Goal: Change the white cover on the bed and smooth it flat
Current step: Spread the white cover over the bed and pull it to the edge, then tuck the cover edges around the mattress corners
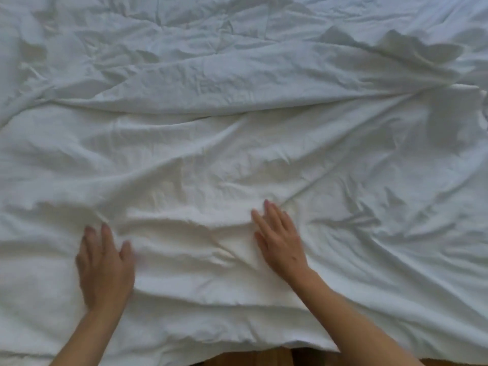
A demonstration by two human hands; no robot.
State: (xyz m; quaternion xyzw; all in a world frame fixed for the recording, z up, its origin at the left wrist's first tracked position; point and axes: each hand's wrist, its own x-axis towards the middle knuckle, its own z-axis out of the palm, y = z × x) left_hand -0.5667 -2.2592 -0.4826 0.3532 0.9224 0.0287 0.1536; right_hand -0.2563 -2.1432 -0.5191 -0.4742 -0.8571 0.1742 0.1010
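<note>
At six o'clock, a thin strip of brown wooden floor [264, 356] is showing under the near edge of the bed. Just beyond it, the left hand [105, 268] is lying flat at about seven o'clock, with straight fingers pressing on the white cover [264, 143] and holding nothing. The right hand [280, 239] is resting flat near the centre, fingers straight and together, also gripping nothing. The cover is spreading over the whole bed, wrinkled everywhere, with a long fold [237, 107] crossing toward twelve o'clock.
</note>
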